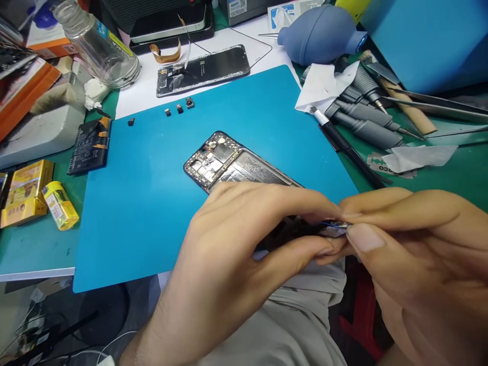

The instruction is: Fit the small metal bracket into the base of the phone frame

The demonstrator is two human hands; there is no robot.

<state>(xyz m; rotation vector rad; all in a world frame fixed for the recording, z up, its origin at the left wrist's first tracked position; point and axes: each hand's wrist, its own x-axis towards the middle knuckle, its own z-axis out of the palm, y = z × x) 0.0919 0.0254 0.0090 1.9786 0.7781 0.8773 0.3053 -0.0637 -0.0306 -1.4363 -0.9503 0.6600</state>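
At the near edge of the blue mat, an opened phone lies with its back off, circuit boards and metal shields showing at its far end. Its near end is hidden under my hands. My left hand covers the lower part of the phone, thumb and forefinger drawn together on a small part at the phone's near corner. My right hand meets it from the right, thumb and forefinger pressed onto the same small part, so both sets of fingers pinch it between them. A thin blue wire shows just at the pinch. What the part is, I cannot tell; it is mostly covered.

Further out on the mat, four tiny camera modules sit in a loose row near the far-left edge, well apart from the phone. A phone battery lies across the mat's left edge, half on the green table. Beyond the mat's far edge, a detached phone screen lies face down on a white sheet.

Left of the mat: a yellow glue tube beside a yellow box. A clear bottle stands tilted in view at the far left. Right of the mat: a bundle of grey screwdrivers, a black-handled knife, crumpled white paper, and a blue-grey air blower at the back.
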